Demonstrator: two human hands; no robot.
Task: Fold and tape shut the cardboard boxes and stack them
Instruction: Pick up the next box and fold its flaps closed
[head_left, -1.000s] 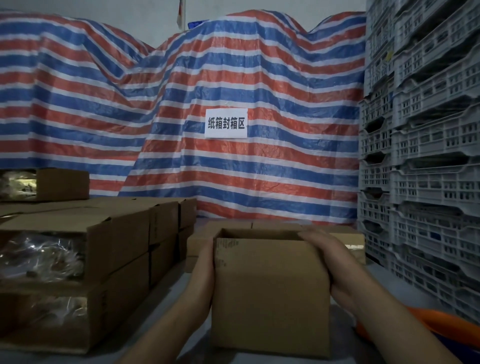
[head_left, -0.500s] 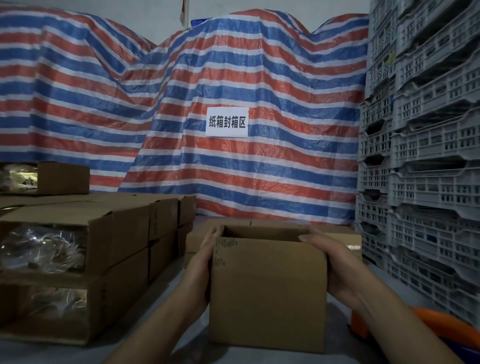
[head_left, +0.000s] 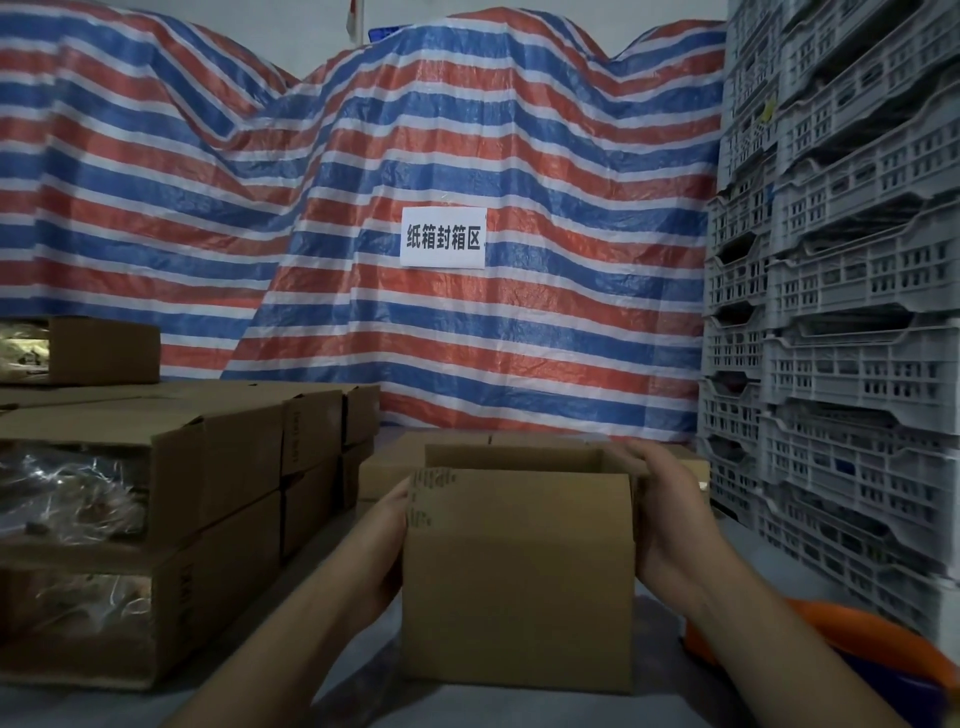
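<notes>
At the far left of the frame stood a stack of cardboard boxes (head_left: 156, 519), their open ends facing the camera and showing crinkled clear plastic wrapping (head_left: 67, 493) inside. One more small box (head_left: 101, 349) sat on top of that stack at the left edge, and further boxes (head_left: 358, 415) continued behind it toward the middle.

At lower centre an open-topped cardboard box (head_left: 519, 577) stood upright on the grey work surface (head_left: 332, 696), its top unsealed so that the hollow inside showed. The left hand (head_left: 387, 545) lay flat against the box's left side wall, fingers straight and pressed together along the cardboard, with the fingertips near the upper left corner by a patch of dark print. Just behind this box, flattened or low cardboard (head_left: 384, 467) lay on the surface.

The right hand (head_left: 662, 514) held the box's right side, its fingers curled over the upper right rim and the palm against the wall.

Behind everything a red, white and blue striped tarpaulin (head_left: 467, 130) hung across the upper frame, bearing a white sign (head_left: 443, 238) with black characters near the middle.

On the right side rose tall stacks of grey slotted plastic crates (head_left: 841, 260). At the lower right corner an orange, curved object (head_left: 857, 634) showed partly behind the right forearm; I could not tell what it was.
</notes>
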